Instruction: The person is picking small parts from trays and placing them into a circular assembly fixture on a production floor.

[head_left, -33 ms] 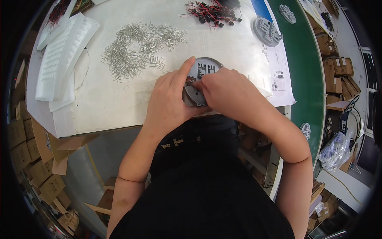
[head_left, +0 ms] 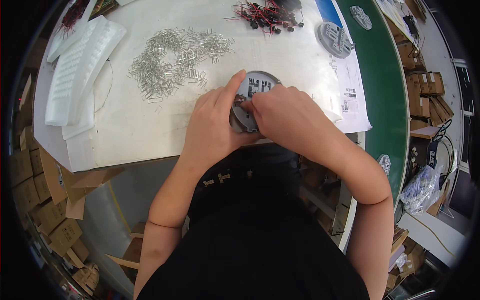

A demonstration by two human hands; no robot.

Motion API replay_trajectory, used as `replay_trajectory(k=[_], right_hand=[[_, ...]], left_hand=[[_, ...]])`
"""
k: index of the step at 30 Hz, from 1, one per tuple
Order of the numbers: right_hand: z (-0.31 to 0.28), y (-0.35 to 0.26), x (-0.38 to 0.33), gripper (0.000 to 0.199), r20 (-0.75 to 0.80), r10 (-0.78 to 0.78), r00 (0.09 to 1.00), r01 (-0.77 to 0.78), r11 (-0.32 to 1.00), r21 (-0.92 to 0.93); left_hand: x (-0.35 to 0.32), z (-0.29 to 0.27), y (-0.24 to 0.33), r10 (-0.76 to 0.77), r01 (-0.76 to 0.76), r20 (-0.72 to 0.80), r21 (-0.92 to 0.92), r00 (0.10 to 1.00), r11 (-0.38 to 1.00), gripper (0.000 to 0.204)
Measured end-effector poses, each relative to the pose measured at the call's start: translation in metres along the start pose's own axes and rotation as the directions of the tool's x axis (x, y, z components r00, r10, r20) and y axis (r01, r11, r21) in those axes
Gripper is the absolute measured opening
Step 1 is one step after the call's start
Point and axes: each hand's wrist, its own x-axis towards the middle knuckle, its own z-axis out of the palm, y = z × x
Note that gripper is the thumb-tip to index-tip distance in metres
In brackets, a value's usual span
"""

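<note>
A round grey plastic housing (head_left: 256,78) with dark slots and small fittings stands tilted at the table's near edge. My left hand (head_left: 212,117) is closed around its left side, with the index finger raised along the rim and the thumb below. Over the right half of the housing, my right hand (head_left: 285,112) is closed, its fingertips pressed to the middle of the face beside a small brownish part (head_left: 240,100). Whatever those fingertips pinch is hidden behind the hand. Beyond my left hand lies a loose pile of small bent metal wire pieces (head_left: 165,67).
White foam trays (head_left: 82,75) are stacked at the left. Black parts with red wires (head_left: 270,17) lie at the back, near another grey round housing (head_left: 335,39) on printed sheets (head_left: 355,100). A green surface (head_left: 382,90) carries more grey parts. Cardboard boxes (head_left: 65,235) sit below the table.
</note>
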Motion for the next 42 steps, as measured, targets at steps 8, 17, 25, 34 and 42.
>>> replay_trajectory(k=[8, 17, 25, 34, 42], right_hand=[[-0.003, -0.003, -0.003, 0.032, -0.034, 0.005, 0.999, -0.008, 0.997, -0.079], [-0.004, -0.005, -0.006, 0.032, -0.035, 0.013, 0.999, -0.016, 0.995, -0.099], [0.001, 0.01, -0.004, 0.014, 0.089, 0.14, 0.986, -0.125, 0.981, -0.149], [0.027, 0.009, -0.065, 0.042, -0.454, -0.07, 0.888, 0.066, 0.997, -0.025], [-0.093, 0.301, -0.207, 0.041, -0.799, 0.537, 0.271, -0.698, 0.681, 0.221]], left_hand=[[0.0, 0.001, 0.0, 0.017, -0.017, -0.024, 0.01, 1.0, 1.0, 0.105], [-0.001, 0.001, -0.002, 0.023, -0.023, -0.04, 0.003, 0.999, 1.0, 0.105], [-0.001, -0.003, -0.003, 0.043, -0.043, -0.024, 0.02, 0.999, 0.999, 0.101], [-0.003, -0.002, -0.011, -0.155, 0.167, 0.063, -0.371, 0.986, 0.914, 0.036], [-0.009, -0.01, -0.002, -0.059, 0.05, -0.062, -0.139, 0.996, 0.989, 0.017]])
